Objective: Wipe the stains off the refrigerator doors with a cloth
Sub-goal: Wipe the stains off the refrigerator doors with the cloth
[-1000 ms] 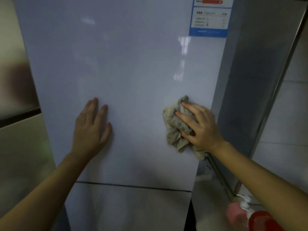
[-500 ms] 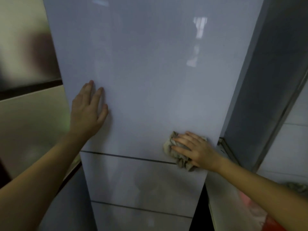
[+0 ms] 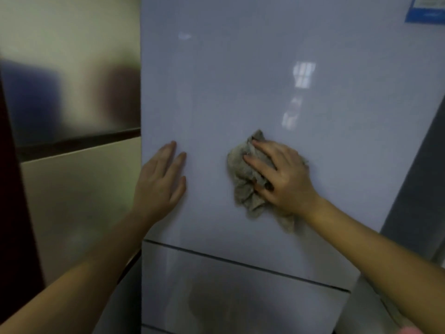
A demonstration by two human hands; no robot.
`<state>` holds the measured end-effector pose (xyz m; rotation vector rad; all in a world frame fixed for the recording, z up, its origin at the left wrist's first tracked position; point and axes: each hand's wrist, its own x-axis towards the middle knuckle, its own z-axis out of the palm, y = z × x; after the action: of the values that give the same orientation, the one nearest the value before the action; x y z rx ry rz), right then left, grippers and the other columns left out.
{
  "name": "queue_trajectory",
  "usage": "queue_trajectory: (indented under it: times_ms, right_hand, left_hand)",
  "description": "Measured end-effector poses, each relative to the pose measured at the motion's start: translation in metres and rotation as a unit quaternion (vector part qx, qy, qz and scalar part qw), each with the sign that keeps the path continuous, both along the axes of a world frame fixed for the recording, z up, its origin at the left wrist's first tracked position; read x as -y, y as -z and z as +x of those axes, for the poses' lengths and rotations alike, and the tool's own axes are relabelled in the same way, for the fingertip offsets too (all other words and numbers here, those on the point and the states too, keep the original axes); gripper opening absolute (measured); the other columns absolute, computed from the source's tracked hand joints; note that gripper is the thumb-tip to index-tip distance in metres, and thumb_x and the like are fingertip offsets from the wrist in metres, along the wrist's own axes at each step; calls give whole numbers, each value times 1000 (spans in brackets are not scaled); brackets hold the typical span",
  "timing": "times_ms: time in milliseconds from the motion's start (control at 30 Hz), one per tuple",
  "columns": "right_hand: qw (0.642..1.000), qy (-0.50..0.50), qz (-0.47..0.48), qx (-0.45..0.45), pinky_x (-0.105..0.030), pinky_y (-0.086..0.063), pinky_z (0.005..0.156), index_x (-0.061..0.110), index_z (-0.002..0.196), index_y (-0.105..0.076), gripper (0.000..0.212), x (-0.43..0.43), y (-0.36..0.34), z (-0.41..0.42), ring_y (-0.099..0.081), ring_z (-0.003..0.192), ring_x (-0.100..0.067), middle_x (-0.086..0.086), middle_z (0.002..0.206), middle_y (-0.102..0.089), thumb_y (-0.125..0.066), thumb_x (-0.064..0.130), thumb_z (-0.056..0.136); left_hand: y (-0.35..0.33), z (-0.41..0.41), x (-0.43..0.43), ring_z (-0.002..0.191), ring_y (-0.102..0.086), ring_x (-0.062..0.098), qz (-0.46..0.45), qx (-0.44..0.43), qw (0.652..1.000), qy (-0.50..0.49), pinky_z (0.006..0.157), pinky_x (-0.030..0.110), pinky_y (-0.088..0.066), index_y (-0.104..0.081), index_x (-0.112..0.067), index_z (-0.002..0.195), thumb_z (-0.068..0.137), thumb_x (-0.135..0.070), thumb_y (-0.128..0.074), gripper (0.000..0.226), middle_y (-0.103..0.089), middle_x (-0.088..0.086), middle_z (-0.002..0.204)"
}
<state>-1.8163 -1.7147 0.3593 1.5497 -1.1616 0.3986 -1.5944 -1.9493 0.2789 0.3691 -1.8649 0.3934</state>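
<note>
Grey-beige and crumpled, the cloth (image 3: 243,182) lies against the pale, glossy upper refrigerator door (image 3: 240,92), pinned there under the right hand (image 3: 286,179). That hand's fingers (image 3: 261,150) lie nearly straight and spread across the cloth, pressing it to the door rather than clenching it. The thumb rests on the folds just below them. Cloth bunches out past the fingertips to the left and hangs in a ragged tail beneath the heel of the palm.

Left of those fingertips and apart from the cloth, the left hand (image 3: 160,186) lies flat on the same door near its left edge. Its fingers (image 3: 169,157) are straight and hold nothing.

Below both wrists a dark seam divides this door from the lower drawer front (image 3: 240,297). Well above the right fingers a window reflection (image 3: 304,74) glints, and a blue label (image 3: 426,9) sits in the top right corner. Beyond the left fingers stands a neighbouring brushed-metal and beige refrigerator (image 3: 72,189).
</note>
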Motion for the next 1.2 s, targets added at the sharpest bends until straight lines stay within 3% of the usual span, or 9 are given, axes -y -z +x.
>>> queue_trajectory:
  times_ms: [233, 367, 467, 633, 733, 833, 967, 1067, 1200]
  right_hand:
    - [983, -21, 163, -87, -45, -47, 109, 16, 133, -68, 41, 18, 145, 8, -61, 127, -34, -15, 143, -61, -69, 26, 93]
    - [983, -23, 154, -97, -44, -46, 109, 15, 132, -69, 40, 25, 162, 13, -62, 126, -33, -15, 142, -62, -69, 26, 93]
    - [991, -26, 97, -84, -44, -48, 103, 15, 131, -70, 38, 32, 130, 19, -64, 120, -35, -16, 138, -64, -63, 29, 97]
    - [998, -15, -41, -44, -48, -49, 100, 11, 132, -68, 44, 63, 9, 34, -62, 119, -43, -22, 138, -62, -68, 30, 92]
    - [997, -6, -75, -32, -47, -48, 99, 11, 133, -66, 50, 87, -53, 51, -59, 122, -43, -20, 140, -59, -67, 32, 87]
    - [997, 7, -68, -27, -44, -47, 98, 12, 133, -65, 53, 116, -70, 72, -57, 125, -41, -19, 142, -58, -68, 33, 84]
    - [999, -2, -14, -31, -46, -47, 102, 11, 134, -65, 53, 130, -22, 84, -58, 125, -43, -22, 143, -57, -68, 34, 87]
    - [999, -23, 35, -30, -46, -47, 100, 12, 132, -67, 43, 116, 58, 74, -60, 121, -42, -21, 142, -59, -66, 32, 93]
    - [981, -21, 167, -101, -45, -50, 102, 21, 131, -69, 34, 82, 164, 50, -63, 122, -33, -13, 140, -63, -66, 26, 97]
  left_hand:
    - [16, -14, 8, 147, -38, 36, -26, -43, 999, 13, 115, 47, -36, -46, -7, 148, 100, -30, -51, 54, -37, 20, 159]
    - [21, -14, 12, 146, -38, 37, -35, -51, 998, 17, 116, 46, -34, -48, -7, 147, 101, -30, -49, 52, -38, 21, 158]
    - [29, -12, 16, 145, -40, 37, -48, -60, 997, 16, 114, 47, -37, -50, -6, 145, 101, -30, -49, 50, -40, 21, 157]
    - [47, -6, 23, 143, -41, 38, -37, -59, 997, 13, 113, 47, -37, -50, -6, 145, 100, -30, -51, 51, -40, 21, 157]
    - [58, 1, 26, 141, -44, 39, -16, -71, 997, 15, 112, 47, -38, -51, -4, 143, 99, -29, -52, 51, -41, 22, 155]
    - [66, 8, 32, 141, -45, 37, -3, -75, 997, 27, 112, 46, -40, -52, -2, 142, 99, -27, -52, 49, -43, 22, 154]
    - [67, 18, 36, 141, -45, 35, 9, -62, 996, 62, 115, 43, -39, -54, -1, 140, 101, -25, -50, 47, -44, 21, 153]
    - [65, 25, 36, 141, -45, 35, 15, -43, 997, 61, 116, 43, -38, -55, -1, 139, 101, -26, -48, 46, -44, 21, 153]
    - [65, 26, 31, 141, -45, 38, 36, -21, 998, 50, 114, 46, -40, -55, -2, 140, 100, -29, -49, 48, -43, 23, 154]
